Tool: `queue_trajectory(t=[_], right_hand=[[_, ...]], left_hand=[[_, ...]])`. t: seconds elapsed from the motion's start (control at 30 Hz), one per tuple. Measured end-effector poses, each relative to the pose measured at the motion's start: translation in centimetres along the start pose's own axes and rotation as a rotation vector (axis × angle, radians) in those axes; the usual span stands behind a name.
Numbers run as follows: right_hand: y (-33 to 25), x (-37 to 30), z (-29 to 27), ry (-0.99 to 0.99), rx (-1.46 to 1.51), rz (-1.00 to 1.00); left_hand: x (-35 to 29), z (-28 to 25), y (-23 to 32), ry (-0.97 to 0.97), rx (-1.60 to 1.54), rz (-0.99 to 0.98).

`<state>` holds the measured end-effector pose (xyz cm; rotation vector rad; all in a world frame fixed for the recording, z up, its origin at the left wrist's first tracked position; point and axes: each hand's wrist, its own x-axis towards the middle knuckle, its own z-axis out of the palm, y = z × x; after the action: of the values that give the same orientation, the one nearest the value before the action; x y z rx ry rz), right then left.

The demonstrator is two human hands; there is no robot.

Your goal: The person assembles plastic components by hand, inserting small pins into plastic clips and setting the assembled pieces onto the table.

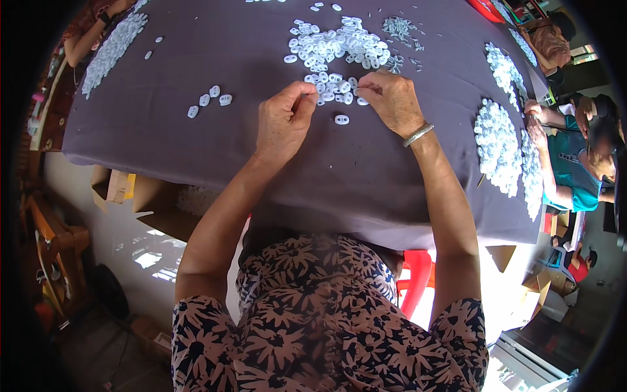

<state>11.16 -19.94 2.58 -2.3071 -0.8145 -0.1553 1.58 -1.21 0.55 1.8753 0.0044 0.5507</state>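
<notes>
Both my hands reach over the dark tablecloth point(366, 163) at a small cluster of white oval plastic pieces with two holes point(335, 87). My left hand point(286, 121) is closed in a pinch at the cluster's left edge; whatever its fingertips hold is hidden. On the right side, my right hand point(394, 101), with a bangle at the wrist, pinches thumb and finger together beside the pieces, and its hold is too small to make out. A single white two-hole piece point(341, 119) lies nearer to me, between the hands.
Beyond my hands spreads a larger heap of white pieces point(339, 42), beside a pile of small grey metal parts point(400, 27). Several loose pieces point(204, 100) lie to the left. A long heap point(114, 52) and another heap point(496, 147) flank the table, where other people work.
</notes>
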Motion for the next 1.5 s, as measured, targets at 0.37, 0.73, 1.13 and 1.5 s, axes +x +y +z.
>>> queue_trajectory(t=[0.37,0.73,1.13,1.5], right_hand=[[-0.9,-2.6,0.0,-0.048,0.606,0.178],[-2.6,-2.9,-2.1,-0.494,1.231,0.587],[-2.5,-3.1,-1.4,-0.508,1.221,0.607],[-2.9,-3.4,-0.2,-0.193,0.63,0.136]], left_hand=[[-0.1,0.7,1.4,-0.091,0.05,0.24],[-0.3,0.9,1.7,-0.215,0.041,0.598],[-0.5,0.8,1.5,-0.238,-0.126,0.312],[-0.7,0.4,1.5,-0.31,-0.272,-0.121]])
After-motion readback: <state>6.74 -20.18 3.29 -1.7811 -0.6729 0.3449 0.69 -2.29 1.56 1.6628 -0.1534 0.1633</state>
